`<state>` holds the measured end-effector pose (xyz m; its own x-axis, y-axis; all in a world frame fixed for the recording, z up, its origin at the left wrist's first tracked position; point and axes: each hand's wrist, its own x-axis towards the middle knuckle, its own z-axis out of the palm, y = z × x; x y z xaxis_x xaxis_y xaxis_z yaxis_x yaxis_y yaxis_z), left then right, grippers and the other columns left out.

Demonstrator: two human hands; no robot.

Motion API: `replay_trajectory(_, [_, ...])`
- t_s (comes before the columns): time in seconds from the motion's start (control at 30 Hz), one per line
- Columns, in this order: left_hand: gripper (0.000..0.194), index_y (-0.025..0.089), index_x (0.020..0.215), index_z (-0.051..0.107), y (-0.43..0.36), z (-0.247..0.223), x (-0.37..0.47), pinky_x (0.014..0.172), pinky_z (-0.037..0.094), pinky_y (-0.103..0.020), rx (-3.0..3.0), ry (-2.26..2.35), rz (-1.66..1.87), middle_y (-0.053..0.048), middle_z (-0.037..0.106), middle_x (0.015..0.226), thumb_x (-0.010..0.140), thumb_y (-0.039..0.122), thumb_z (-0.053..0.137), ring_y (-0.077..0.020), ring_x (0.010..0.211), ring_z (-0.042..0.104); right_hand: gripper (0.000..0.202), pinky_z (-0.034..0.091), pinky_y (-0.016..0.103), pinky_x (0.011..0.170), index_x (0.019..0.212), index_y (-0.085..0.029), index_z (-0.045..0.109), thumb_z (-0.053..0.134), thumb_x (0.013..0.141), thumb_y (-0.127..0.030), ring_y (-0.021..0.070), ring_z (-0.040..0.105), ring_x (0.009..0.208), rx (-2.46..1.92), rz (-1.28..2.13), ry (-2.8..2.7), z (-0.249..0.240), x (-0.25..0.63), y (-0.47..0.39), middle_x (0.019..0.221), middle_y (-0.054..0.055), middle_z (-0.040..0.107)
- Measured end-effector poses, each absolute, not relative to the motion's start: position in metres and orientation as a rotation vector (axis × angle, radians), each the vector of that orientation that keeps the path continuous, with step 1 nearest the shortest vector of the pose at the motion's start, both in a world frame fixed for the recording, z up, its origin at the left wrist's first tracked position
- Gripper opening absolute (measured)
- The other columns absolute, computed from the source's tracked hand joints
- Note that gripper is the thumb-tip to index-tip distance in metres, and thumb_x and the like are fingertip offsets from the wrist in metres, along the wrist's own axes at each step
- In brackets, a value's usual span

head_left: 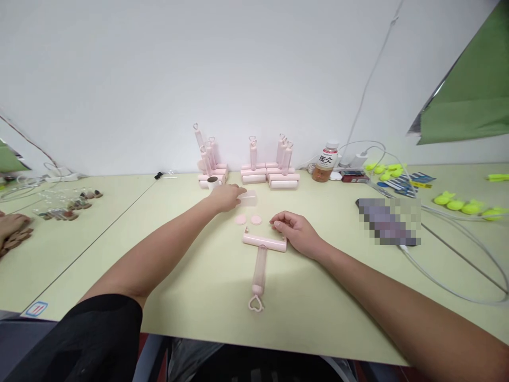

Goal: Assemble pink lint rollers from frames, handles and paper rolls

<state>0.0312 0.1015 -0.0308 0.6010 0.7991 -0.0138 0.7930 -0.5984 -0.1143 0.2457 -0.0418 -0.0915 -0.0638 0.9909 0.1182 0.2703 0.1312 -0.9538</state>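
My left hand (228, 198) reaches forward, its thumb and fingers apart at the left edge of a clear plastic cover (249, 199). Whether they grip it I cannot tell. A white roll (213, 183) with a dark hollow core stands just beyond that hand. My right hand (297, 232) rests on the table with loosely curled fingers and no object visible in them. Beside it lies a pink lint roller frame (264, 242) with a translucent handle (260, 268) and a heart-shaped loop pointing towards me. Two flat pink discs (240, 219) lie between my hands.
Several pink lint rollers (283, 178) stand along the wall, handles up. To the right are a bottle (326, 162), a phone (385, 223) on a white cable (433, 284), and yellow-green items (471, 206). Another person's hand (11, 225) and small bagged items (66, 204) are at left.
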Motion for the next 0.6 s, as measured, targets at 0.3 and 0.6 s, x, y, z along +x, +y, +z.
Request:
replay_trajectory(0.3, [0.045,0.027,0.135,0.053,0.098,-0.031,0.027,0.081,0.047,-0.033,-2.748,-1.339,-0.066,-0.006,0.055,0.138,0.091,0.031,0.046,-0.0256,0.106,0.062,0.024,0.04,0.029,0.063,0.088,-0.018,0.066,0.06,0.079,-0.039,0.015,0.051,0.068,-1.294,0.94,-1.54,-0.09,0.245,-0.042,0.079,0.002,0.063])
replay_trajectory(0.6, [0.021,0.021,0.081,0.065,0.071,-0.042,0.062,0.061,0.043,-0.026,-3.022,-1.427,-0.055,-0.002,0.07,0.084,0.08,0.042,0.061,-0.0183,0.077,0.064,0.023,0.04,0.029,0.058,0.088,-0.018,0.066,0.061,0.077,-0.038,0.0141,0.048,0.063,-1.288,0.968,-1.518,-0.09,0.245,-0.042,0.076,0.001,0.062])
